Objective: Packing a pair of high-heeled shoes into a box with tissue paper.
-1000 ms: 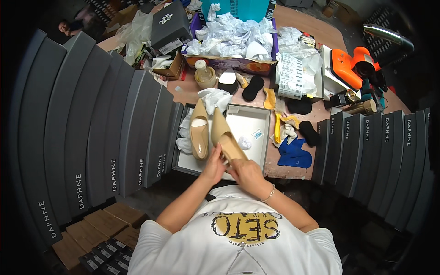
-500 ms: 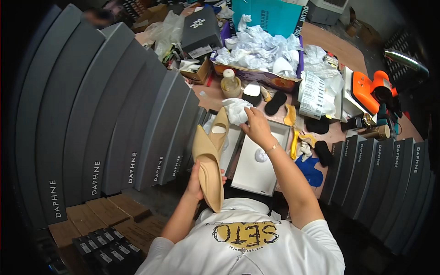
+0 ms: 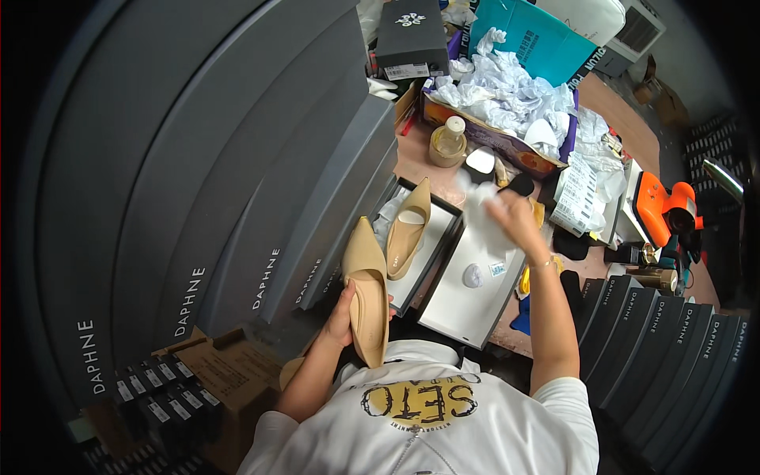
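My left hand (image 3: pixel 340 317) is closed around a beige pointed-toe shoe (image 3: pixel 369 305), its toe pointing up and away from me. Its mate, a second beige shoe (image 3: pixel 410 236), rests over a dark-rimmed shoe box (image 3: pixel 431 257) with tissue inside. My right hand (image 3: pixel 516 224) is over the far end of a white-lined box tray (image 3: pixel 451 310), its fingers closed on crumpled white tissue paper (image 3: pixel 478 204) that is blurred by motion. Lying in that tray are a small white paper ball (image 3: pixel 473 275) and a small label (image 3: pixel 496 270).
Tall stacks of grey shoe boxes (image 3: pixel 229 158) rise at the left; more boxes (image 3: pixel 657 332) stand at the right. Behind are a glass jar (image 3: pixel 448 146), a carton heaped with tissue paper (image 3: pixel 514 87) and an orange hand-held appliance (image 3: pixel 653 210). Brown cartons (image 3: pixel 237 380) sit low at the left.
My right hand has moved right with the tissue paper, away from the shoes. The left hand keeps hold of its shoe. The view has shifted, and the label in the tray now shows.
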The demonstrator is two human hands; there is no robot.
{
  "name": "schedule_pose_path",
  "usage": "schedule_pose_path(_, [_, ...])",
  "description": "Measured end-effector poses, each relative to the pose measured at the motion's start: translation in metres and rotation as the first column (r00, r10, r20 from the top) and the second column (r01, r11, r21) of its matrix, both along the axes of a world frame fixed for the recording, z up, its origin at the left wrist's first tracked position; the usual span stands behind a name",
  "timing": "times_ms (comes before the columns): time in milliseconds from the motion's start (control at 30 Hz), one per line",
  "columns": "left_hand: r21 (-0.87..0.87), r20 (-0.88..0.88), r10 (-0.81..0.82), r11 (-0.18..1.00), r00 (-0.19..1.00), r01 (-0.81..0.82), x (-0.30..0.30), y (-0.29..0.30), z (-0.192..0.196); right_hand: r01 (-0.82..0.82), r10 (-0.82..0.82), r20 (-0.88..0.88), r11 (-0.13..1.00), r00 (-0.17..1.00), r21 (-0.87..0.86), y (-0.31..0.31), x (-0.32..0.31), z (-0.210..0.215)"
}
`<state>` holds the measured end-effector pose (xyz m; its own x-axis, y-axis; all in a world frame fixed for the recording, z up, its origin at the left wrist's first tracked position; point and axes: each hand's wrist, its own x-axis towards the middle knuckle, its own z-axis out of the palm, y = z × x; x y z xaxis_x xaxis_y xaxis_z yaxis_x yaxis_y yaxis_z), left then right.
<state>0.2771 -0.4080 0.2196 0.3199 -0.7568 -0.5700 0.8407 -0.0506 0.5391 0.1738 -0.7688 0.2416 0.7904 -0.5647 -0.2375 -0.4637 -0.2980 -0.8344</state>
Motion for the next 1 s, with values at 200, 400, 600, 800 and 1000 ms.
schedule_pose_path(200, [0.057,0.043,-0.063,0.997,0.997,0.061,0.006,-0.025,-0.020,-0.568,0.518,-0.285,0.812,0.807,-0.132,0.114,0.016,-0.068])
schedule_pose_path(400, [-0.025,-0.044,-0.013,1.000,0.999,0.012,0.014,-0.027,-0.011,-0.537,0.461,-0.313,0.811,0.831,-0.232,0.143,0.032,-0.096])
schedule_pose_path(600, [0.055,-0.037,-0.008,0.998,0.999,0.010,0.016,-0.043,-0.005,-0.440,0.324,-0.385,0.857,0.864,-0.268,0.154,0.056,-0.148])
schedule_pose_path(800, [0.113,0.049,-0.040,0.993,0.998,0.034,0.022,-0.039,-0.018,-0.383,0.308,-0.265,0.869,0.914,-0.313,0.140,0.006,-0.059])
schedule_pose_path(1000, [0.183,0.088,0.047,0.981,0.995,-0.062,0.006,-0.042,-0.011,0.402,-0.370,0.161,0.806,0.915,-0.434,0.033,-0.154,0.024])
